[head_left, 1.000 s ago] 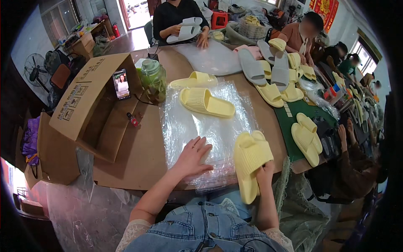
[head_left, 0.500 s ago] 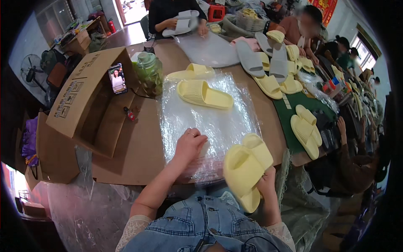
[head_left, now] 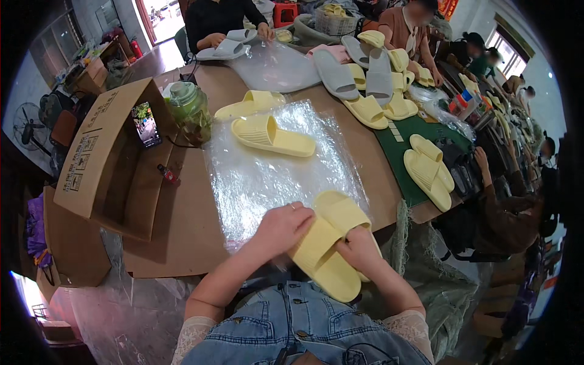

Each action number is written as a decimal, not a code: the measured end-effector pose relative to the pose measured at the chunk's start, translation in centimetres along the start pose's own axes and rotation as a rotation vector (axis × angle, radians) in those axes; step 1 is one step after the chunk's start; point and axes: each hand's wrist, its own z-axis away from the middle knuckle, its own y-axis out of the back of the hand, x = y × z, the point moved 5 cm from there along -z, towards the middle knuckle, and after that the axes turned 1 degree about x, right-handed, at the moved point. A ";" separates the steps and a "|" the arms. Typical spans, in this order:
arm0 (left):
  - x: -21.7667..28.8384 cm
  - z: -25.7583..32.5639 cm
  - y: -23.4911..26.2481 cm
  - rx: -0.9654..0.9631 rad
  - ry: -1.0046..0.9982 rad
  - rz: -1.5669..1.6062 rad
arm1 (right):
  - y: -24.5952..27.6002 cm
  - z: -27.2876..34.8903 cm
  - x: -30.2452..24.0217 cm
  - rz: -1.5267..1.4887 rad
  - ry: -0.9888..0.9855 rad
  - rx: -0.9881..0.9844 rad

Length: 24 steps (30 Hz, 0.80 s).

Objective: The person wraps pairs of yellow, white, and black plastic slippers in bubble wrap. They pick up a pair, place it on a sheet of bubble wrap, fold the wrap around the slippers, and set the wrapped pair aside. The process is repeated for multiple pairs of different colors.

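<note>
Over the table's near edge I hold a pair of pale yellow slippers [head_left: 333, 272], laid against each other. My left hand [head_left: 285, 228] is closed on the left edge of the front slipper, near its ribbed strap. My right hand [head_left: 360, 248] grips the pair from the right, with some fingers hidden in the strap opening. Beyond them lies a stack of clear plastic bags [head_left: 267, 188]. One yellow slipper [head_left: 272, 137] rests on the bags, and another yellow slipper [head_left: 243, 108] sits at their far edge.
At left, a cardboard box [head_left: 100, 146] lies open with a phone [head_left: 146, 125] propped on it. Nearby stand a green-lidded jar [head_left: 190, 115] and a small red bottle [head_left: 168, 174]. Grey and yellow slippers [head_left: 378, 79] pile up at right, beside a green mat [head_left: 406, 176]. Co-workers sit across the table.
My left hand has left the plastic bags and moved right onto the slippers. The pair has turned and shifted slightly left, with my right hand now further into it. The view has shifted too.
</note>
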 end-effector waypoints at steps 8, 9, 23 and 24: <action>5.6 1.6 -3.0 -0.094 -0.200 0.197 | -3.2 -5.2 -1.8 0.037 -0.125 -0.141; 6.5 2.0 -3.1 -0.127 -0.218 0.282 | -3.4 -5.5 -1.9 0.071 -0.134 -0.079; 8.6 2.1 0.1 -0.070 -0.515 0.140 | -1.1 -15.5 1.3 0.080 -0.281 0.324; 7.8 1.7 0.2 -0.032 -0.496 0.086 | -1.1 -16.1 1.4 0.106 -0.312 0.327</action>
